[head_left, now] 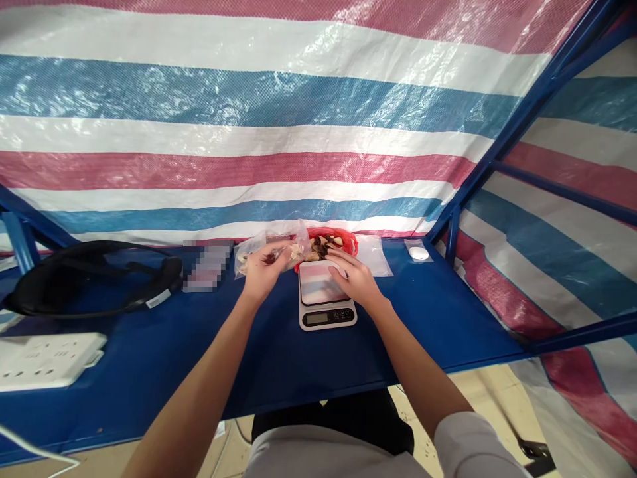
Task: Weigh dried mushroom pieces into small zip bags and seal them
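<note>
A white kitchen scale [327, 317] with a mirror-like top and a dark display strip stands on the blue table in front of me. Behind its left side lies a clear plastic bag [300, 236] holding pale pieces. My left hand [263, 273] is at this bag, with thumb and fingertips close together on the plastic; the exact hold is partly hidden. Just behind the scale, a red plastic bag [353, 243] lies spread around brown and cream dried slices [323, 245]. My right hand [359, 279] is over the scale's right edge, fingers stretched towards the slices and thumb apart, holding nothing visible.
A flat clear bag [375, 255] lies right of the red bag. Farther right is a white rounded object [419, 253] on clear plastic. At left are a blurred packet [208, 267], a black headset-like strap [94, 279] and a white power strip [47, 360]. Blue frame bars [517, 116] border the table.
</note>
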### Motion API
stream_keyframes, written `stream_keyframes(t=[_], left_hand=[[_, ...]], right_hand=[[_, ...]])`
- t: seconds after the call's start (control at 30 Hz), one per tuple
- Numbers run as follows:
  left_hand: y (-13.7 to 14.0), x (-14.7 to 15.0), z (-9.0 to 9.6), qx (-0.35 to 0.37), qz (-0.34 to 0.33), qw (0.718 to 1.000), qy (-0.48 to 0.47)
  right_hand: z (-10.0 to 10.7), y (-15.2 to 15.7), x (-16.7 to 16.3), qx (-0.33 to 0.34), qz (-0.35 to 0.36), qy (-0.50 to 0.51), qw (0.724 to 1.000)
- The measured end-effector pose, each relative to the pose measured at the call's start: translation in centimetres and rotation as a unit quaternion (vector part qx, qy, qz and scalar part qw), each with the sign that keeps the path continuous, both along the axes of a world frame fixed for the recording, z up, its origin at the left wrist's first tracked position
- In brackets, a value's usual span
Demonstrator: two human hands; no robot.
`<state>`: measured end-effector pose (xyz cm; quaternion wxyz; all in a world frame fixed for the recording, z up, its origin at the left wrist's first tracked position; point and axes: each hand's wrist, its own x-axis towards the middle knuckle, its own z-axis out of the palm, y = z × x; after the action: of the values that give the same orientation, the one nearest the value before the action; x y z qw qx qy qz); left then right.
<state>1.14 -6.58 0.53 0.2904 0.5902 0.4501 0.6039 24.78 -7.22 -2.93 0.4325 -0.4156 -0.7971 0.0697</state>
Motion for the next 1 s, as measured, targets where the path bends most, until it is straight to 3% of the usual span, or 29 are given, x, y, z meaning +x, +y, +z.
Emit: stream_keyframes(t=[0.2,0.33,0.57,0.83,0.9,1.0], left_hand=[[0.4,2.3,-3.8,-0.088,-0.087,0.966,-0.227],[0.0,2.5,-4.8,-0.140,-0.120,0.936,-0.299],[-0.3,2.3,-4.6,-0.184,-0.153,0.915,-0.324],[-0.2,2.2,-5.1,-0.200,-0.156,0.914,-0.317],[-0.2,2.1,-5.1,-0.198,-0.146,0.922,-0.297],[-0.2,1.5,-5.0,-0.145,-0.104,0.964,-0.197]], right_hand=[[-1.6,1.7,-1.8,-0.081,0.000,0.197,0.977],[-2.6,1.9,-1.8,-0.179,0.030,0.279,0.943],[-2.5,2.0,-1.1,-0.235,0.035,0.326,0.915],[-2.1,2.0,-0.7,-0.282,0.046,0.379,0.880],[-2.4,2.2,-0.6,-0.299,0.039,0.400,0.866],[-2.8,2.5,-0.7,-0.309,0.030,0.415,0.855]])
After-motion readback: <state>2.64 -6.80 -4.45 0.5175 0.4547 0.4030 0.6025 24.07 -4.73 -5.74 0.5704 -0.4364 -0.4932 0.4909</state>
